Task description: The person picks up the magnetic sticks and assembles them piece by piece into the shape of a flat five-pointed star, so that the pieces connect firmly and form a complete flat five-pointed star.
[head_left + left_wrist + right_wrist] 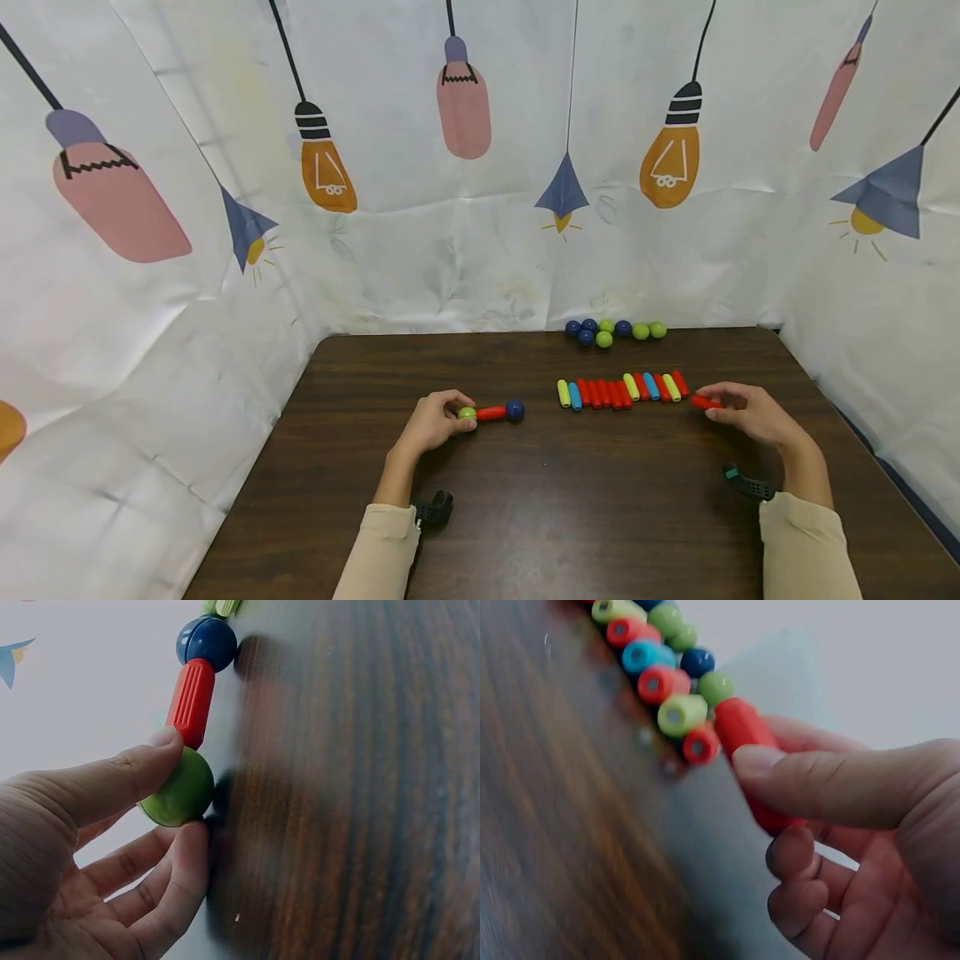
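Observation:
My left hand (pixel 438 419) pinches a green ball (pixel 180 789) between thumb and fingers. A red rod (pixel 193 701) joins that ball to a dark blue ball (pixel 208 643), making one straight piece just over the table. My right hand (pixel 756 414) grips a single loose red rod (pixel 746 742) between thumb and fingers, off the right end of the rod row. That row of red, yellow-green and blue rods lies side by side, and its nearest member in the right wrist view is a red rod (pixel 700 745) with a grey end.
Behind the row, near the table's back edge, several dark blue balls (pixel 585 338) and green balls (pixel 641 331) sit in a cluster. The brown wooden table (pixel 570 508) meets a white printed cloth (pixel 405 258) at the back and sides.

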The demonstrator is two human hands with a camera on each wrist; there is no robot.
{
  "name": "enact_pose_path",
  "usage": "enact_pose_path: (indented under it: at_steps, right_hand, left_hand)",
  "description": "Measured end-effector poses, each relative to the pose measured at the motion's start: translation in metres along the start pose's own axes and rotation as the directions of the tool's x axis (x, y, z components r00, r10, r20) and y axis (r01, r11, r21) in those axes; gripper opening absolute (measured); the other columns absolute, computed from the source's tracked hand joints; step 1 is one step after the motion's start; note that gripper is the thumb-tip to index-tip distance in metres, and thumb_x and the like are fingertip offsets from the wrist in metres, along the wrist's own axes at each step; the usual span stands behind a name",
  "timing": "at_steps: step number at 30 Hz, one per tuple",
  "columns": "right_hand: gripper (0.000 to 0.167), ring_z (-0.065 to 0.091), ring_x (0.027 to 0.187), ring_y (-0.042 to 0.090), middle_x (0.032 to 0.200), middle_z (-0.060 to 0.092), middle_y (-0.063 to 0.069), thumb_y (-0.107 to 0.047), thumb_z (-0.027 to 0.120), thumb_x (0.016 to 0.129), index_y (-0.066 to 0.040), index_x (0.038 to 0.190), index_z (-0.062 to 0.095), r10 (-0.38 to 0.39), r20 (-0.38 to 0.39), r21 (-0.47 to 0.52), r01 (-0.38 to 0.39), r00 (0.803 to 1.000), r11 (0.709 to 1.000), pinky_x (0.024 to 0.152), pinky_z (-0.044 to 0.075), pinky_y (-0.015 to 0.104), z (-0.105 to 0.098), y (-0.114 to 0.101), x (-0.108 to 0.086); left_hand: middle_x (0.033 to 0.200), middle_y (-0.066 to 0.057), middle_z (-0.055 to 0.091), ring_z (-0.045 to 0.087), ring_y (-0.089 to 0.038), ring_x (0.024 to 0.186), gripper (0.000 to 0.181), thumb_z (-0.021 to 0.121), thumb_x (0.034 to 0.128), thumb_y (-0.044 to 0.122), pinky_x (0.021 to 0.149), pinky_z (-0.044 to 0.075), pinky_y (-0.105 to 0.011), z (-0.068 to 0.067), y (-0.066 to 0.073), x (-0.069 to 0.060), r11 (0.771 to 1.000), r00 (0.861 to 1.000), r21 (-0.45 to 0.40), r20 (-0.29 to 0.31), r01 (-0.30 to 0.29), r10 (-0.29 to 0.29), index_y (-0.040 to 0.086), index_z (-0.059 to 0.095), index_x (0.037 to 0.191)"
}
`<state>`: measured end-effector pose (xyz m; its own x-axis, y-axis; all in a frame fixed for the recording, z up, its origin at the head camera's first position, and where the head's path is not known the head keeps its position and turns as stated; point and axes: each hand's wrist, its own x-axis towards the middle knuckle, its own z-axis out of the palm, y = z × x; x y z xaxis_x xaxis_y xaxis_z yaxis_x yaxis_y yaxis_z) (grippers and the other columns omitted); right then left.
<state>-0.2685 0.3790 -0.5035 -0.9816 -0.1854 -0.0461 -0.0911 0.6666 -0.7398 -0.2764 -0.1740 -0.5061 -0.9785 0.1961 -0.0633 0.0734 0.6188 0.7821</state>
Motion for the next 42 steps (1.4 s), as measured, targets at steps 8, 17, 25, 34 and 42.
enact_pose_path:
  at_steps: [8, 17, 25, 34, 42]
  right_hand:
    - [0.042, 0.058, 0.087, 0.010, 0.129, 0.059, 0.018, -0.025, 0.066, 0.101, -0.006, 0.138, 0.061, -0.132, 0.010, 0.118, 0.130, 0.991, 0.984, 0.070, 0.054, 0.028, 0.016, -0.035, 0.016]
    - [0.040, 0.056, 0.066, 0.033, 0.112, 0.057, 0.017, -0.020, 0.067, 0.100, -0.007, 0.138, 0.061, -0.200, 0.102, 0.196, 0.177, 0.974, 0.965, 0.060, 0.050, 0.031, 0.066, -0.086, 0.043]
    - [0.036, 0.056, 0.066, 0.018, 0.100, 0.059, 0.011, -0.021, 0.066, 0.101, -0.011, 0.135, 0.062, -0.250, 0.244, 0.226, 0.196, 0.937, 0.954, 0.060, 0.051, 0.030, 0.119, -0.123, 0.054]
    - [0.029, 0.058, 0.061, 0.015, 0.094, 0.060, 0.006, -0.018, 0.067, 0.100, -0.013, 0.128, 0.066, -0.241, 0.291, 0.172, 0.198, 0.926, 0.965, 0.057, 0.052, 0.030, 0.171, -0.149, 0.057]
    - [0.026, 0.060, 0.062, 0.015, 0.085, 0.061, 0.004, -0.013, 0.068, 0.098, -0.009, 0.124, 0.066, -0.185, 0.264, 0.167, 0.144, 0.947, 0.975, 0.058, 0.052, 0.030, 0.202, -0.164, 0.065]
  left_hand:
    - [0.098, -0.002, 0.070, 0.062, -0.015, 0.071, 0.025, 0.085, 0.0850, 0.022, 0.064, 0.051, -0.031, -0.005, -0.001, -0.001, 0.999, 0.999, 0.032, 0.041, 0.010, -0.012, 0.016, 0.073, 0.106]
    - [0.086, -0.003, 0.064, 0.056, -0.017, 0.069, 0.027, 0.085, 0.0844, 0.034, 0.062, 0.047, -0.031, -0.007, -0.001, -0.003, 0.997, 0.996, 0.077, 0.093, -0.017, 0.010, 0.017, 0.071, 0.101]
    - [0.087, -0.003, 0.063, 0.055, -0.016, 0.067, 0.030, 0.076, 0.0940, 0.028, 0.061, 0.048, -0.031, 0.003, 0.006, -0.001, 0.993, 0.995, 0.083, 0.073, -0.080, 0.074, 0.015, 0.071, 0.121]
    - [0.080, -0.001, 0.066, 0.053, -0.013, 0.061, 0.033, 0.074, 0.0948, 0.018, 0.057, 0.044, -0.028, 0.007, 0.011, 0.001, 0.990, 0.987, 0.083, 0.123, -0.115, 0.104, 0.017, 0.071, 0.128]
    - [0.080, -0.001, 0.065, 0.053, -0.014, 0.062, 0.039, 0.073, 0.0934, 0.014, 0.058, 0.044, -0.028, 0.004, 0.010, -0.001, 0.991, 0.976, 0.073, 0.194, -0.115, 0.099, 0.019, 0.069, 0.132]
